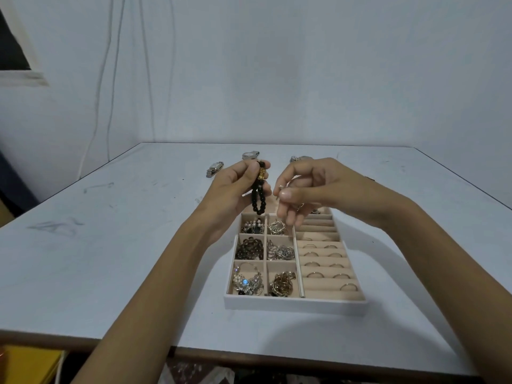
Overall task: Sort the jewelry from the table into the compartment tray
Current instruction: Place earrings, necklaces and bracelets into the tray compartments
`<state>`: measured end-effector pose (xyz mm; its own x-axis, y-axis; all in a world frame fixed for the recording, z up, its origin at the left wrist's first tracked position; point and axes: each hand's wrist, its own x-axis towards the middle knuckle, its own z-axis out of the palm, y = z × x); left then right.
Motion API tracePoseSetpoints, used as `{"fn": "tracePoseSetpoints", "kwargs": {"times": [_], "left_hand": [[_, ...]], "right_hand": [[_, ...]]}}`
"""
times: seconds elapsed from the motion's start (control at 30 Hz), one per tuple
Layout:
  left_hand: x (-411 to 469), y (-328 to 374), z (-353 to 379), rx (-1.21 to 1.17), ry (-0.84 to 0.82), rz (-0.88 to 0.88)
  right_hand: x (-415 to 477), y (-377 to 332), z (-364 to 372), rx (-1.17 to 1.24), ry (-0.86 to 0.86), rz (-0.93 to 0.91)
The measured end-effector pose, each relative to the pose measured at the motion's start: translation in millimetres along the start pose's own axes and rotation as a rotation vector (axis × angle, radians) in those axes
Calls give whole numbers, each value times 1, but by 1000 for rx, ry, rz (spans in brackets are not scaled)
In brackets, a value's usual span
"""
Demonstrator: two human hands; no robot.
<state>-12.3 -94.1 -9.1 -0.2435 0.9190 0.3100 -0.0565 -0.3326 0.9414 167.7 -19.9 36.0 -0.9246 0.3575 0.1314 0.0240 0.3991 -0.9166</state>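
The left hand [235,187] grips a black bracelet [257,199] over the tray's [293,304] far end. The right hand [307,187] pinches a small piece [281,187], perhaps a ring. Each is best lowered squarely into one compartment.

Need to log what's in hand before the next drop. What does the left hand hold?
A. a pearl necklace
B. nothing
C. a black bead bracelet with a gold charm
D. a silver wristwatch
C: the left hand grips a black bead bracelet, gold charm at its top, dangling over the tray at its far end; the right hand pinches a small silver piece.
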Motion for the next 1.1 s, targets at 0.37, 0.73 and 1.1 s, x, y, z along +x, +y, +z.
{"fn": "tracePoseSetpoints", "kwargs": {"times": [0.37,0.73,1.1], "left_hand": [[-1,1,3,-81,-46,-46],[-11,8,7,-17,-376,-306],[-18,17,4,489,-343,-187]], "right_hand": [[-3,-4,-4,29,-24,-33],[-7,-5,-19,55,73,-44],[-2,0,-25,212,440,-78]]}}
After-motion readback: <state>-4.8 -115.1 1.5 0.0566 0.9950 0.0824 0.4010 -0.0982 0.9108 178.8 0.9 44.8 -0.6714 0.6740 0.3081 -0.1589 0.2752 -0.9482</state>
